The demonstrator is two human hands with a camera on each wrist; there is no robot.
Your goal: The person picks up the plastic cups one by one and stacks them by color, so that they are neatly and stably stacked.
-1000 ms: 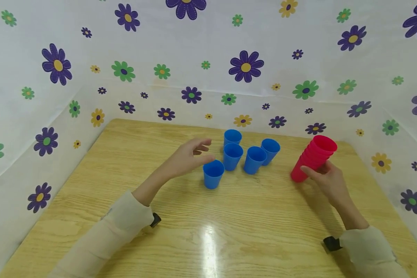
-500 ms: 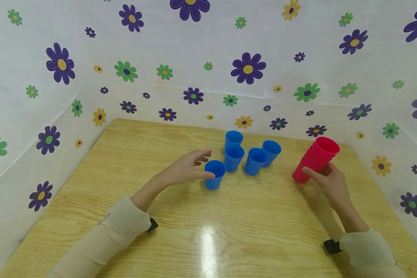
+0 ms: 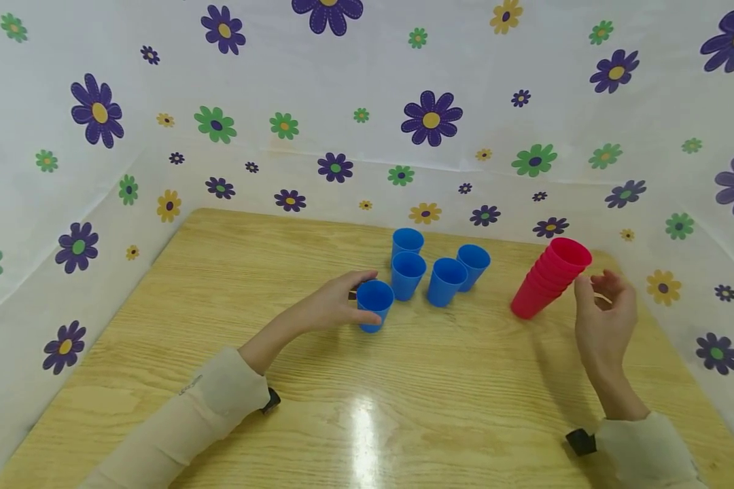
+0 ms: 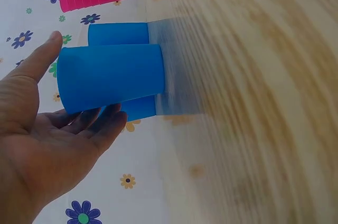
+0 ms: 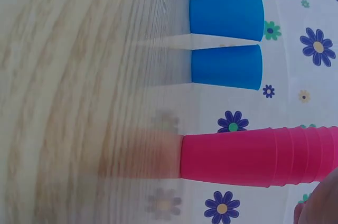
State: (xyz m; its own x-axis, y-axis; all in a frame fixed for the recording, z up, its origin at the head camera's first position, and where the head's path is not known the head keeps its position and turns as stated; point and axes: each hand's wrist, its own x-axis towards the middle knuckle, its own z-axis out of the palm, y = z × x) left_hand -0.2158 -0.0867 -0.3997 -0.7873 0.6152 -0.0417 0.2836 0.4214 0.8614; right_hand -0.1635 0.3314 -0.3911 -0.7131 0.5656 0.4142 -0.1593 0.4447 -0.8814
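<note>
In the head view my left hand (image 3: 330, 302) is around the nearest blue cup (image 3: 372, 319), thumb in front and fingers behind. The left wrist view shows the thumb (image 4: 46, 57) straight and apart from this cup (image 4: 111, 76), with the fingers extended along its other side. The cup stands upright on the table. At the right, a stack of nested red cups (image 3: 541, 285) stands upright. My right hand (image 3: 608, 326) is just right of the stack, fingers loosely bent and holding nothing. Only a bit of that hand shows in the right wrist view, beside the red stack (image 5: 232, 158).
Several more blue cups stand in a group behind and right of the nearest one, including a front cup (image 3: 445, 288) and a rear cup (image 3: 407, 241). The wooden table (image 3: 251, 435) ends at a flower-patterned cloth (image 3: 342, 88) at the back and sides.
My left hand has lowered and moved in around the nearest blue cup. My right hand has let go of the red cup stack and drawn off to its right. The cups stand where they were.
</note>
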